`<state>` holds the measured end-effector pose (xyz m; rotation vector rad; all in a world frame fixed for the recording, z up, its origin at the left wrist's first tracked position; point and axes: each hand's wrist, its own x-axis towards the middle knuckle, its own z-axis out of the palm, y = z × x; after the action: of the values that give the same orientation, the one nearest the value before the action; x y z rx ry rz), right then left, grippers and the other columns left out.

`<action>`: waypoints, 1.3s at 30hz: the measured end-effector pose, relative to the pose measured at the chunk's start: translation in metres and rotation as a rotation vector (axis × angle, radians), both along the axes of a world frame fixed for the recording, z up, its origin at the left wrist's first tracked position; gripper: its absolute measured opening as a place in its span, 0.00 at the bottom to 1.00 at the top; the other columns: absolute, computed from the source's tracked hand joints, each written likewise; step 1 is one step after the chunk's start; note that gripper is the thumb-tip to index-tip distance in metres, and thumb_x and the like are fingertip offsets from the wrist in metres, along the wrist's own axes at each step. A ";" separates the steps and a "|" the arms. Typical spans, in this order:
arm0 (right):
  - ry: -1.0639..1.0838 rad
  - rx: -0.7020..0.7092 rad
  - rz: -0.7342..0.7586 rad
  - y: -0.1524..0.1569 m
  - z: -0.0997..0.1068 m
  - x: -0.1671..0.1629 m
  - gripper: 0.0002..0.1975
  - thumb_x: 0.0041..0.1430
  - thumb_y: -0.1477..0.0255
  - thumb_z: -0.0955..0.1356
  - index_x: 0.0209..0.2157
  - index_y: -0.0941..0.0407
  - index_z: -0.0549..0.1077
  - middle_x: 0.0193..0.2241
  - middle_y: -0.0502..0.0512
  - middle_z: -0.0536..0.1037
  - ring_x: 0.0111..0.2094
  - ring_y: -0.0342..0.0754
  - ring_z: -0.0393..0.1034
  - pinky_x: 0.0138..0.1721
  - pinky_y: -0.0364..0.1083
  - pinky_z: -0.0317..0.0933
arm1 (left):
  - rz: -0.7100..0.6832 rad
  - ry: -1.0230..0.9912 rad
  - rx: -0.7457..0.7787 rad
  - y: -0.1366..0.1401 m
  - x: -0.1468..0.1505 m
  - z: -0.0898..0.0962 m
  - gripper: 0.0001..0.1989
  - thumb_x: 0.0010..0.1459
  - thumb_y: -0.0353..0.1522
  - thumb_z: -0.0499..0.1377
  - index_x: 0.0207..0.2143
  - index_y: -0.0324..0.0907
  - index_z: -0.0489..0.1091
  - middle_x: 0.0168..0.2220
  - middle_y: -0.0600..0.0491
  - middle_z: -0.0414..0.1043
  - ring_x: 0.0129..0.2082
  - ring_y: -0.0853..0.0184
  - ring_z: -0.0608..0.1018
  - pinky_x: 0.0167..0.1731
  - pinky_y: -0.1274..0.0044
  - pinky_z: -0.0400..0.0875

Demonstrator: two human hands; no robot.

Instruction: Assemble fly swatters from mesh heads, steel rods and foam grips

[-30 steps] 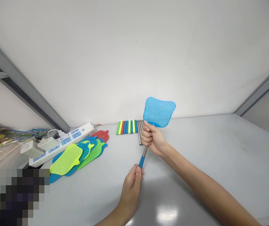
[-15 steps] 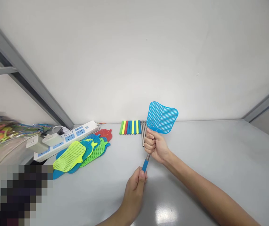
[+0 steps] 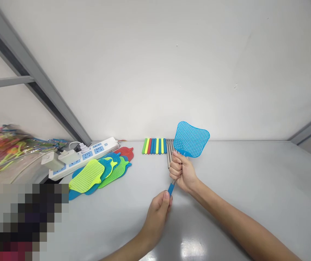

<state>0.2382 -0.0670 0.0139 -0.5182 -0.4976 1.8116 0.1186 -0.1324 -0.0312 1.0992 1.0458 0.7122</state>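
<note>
Over the table I hold a blue fly swatter [image 3: 192,140], its perforated head up and slanting to the right. My right hand [image 3: 184,172] is closed in a fist round its metal rod, just below the head. Lower down, my left hand [image 3: 158,212] grips the blue handle [image 3: 171,189], thumb along it, and the handle's lower end is hidden in that hand. Just behind my right hand lie several metal rods [image 3: 168,154], partly covered by it. Left of them is a row of green, yellow, red and blue handles [image 3: 154,146].
Loose swatter heads [image 3: 88,175] in yellow, blue, green and red overlap on the left of the table [image 3: 239,188]. Behind them runs a white power strip [image 3: 105,146] with plugged-in adapters and cables. Clear plastic bags with colourful contents [image 3: 5,148] sit far left. A wall closes off the back.
The view has turned slightly left, so the background sits further right. Both hands keep their grip on the fly swatter, and slightly less of the handle shows between them.
</note>
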 end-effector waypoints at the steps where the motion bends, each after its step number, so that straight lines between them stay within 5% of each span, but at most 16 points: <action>1: -0.005 -0.005 -0.010 0.000 0.000 0.000 0.19 0.51 0.66 0.62 0.16 0.56 0.48 0.09 0.39 0.42 0.11 0.35 0.30 0.11 0.38 0.29 | -0.009 -0.022 -0.018 0.001 0.000 0.002 0.20 0.53 0.47 0.44 0.20 0.41 0.52 0.17 0.61 0.42 0.16 0.76 0.46 0.15 0.81 0.40; 39: -0.003 0.028 0.041 0.002 0.001 0.005 0.20 0.50 0.62 0.63 0.17 0.56 0.48 0.09 0.39 0.43 0.11 0.34 0.31 0.12 0.37 0.30 | -0.044 -0.039 -0.084 0.008 -0.001 0.003 0.21 0.50 0.50 0.45 0.21 0.41 0.54 0.14 0.64 0.41 0.14 0.78 0.44 0.12 0.84 0.40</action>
<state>0.2429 -0.0646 0.0151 -0.4953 -0.5384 1.8408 0.1179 -0.1242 -0.0277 1.0296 1.0067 0.6461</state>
